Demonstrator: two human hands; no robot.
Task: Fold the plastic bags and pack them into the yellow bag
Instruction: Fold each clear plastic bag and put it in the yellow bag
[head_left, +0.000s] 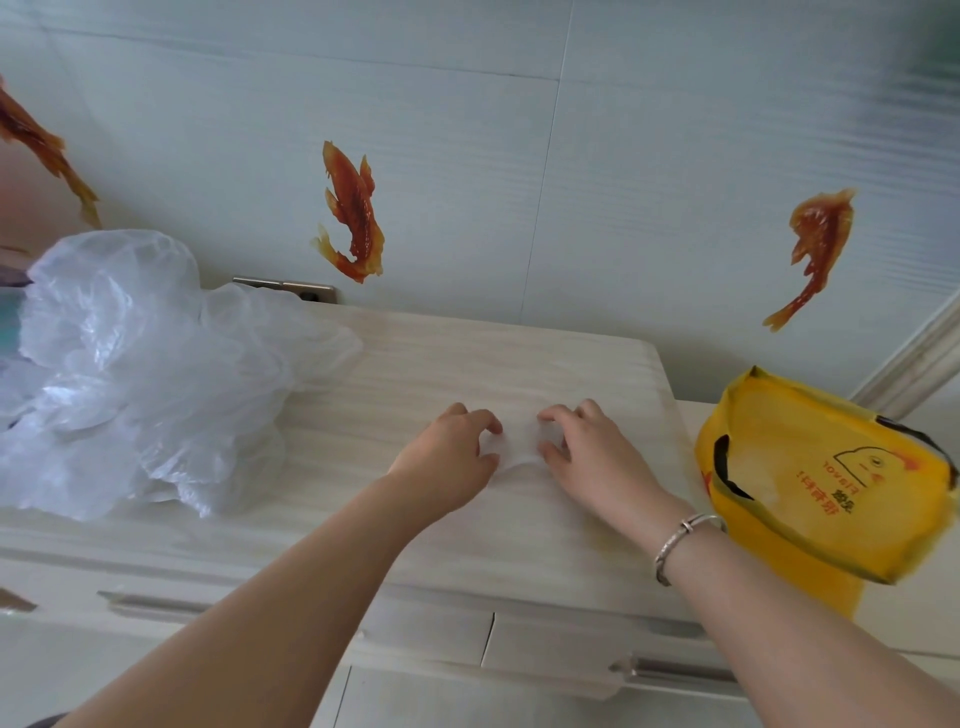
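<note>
Plastic bag (519, 441), small and nearly see-through, lies flat on the pale wooden cabinet top (467, 364), pinned between both hands; its edges melt into the light wood grain, so its outline and how many times it is folded are hard to make out. Nearest the person, the two forearms reach in from the bottom edge, cut off by the frame, above blurred drawer handles (150, 603) on the cabinet front. The left hand (447, 452) has its fingers curled down with thumb and forefinger pinching the bag's left edge. The right hand (587, 452), with a silver bangle (680, 545) on its wrist, mirrors it, fingertips bent and nipping the right edge. The hands are close, not touching.

Just beside the right wrist, the yellow bag (821, 478) sits at the cabinet's right end, mouth facing left, with a duck print and red lettering; what it holds is hidden. Farther left, a heap of crumpled clear bags (135, 364) spills over the cabinet's left side, partly cut off. Behind it a wall socket (291, 288) peeks out, half covered. On the far wall, orange fish stickers (353, 213) are stuck to pale panels.
</note>
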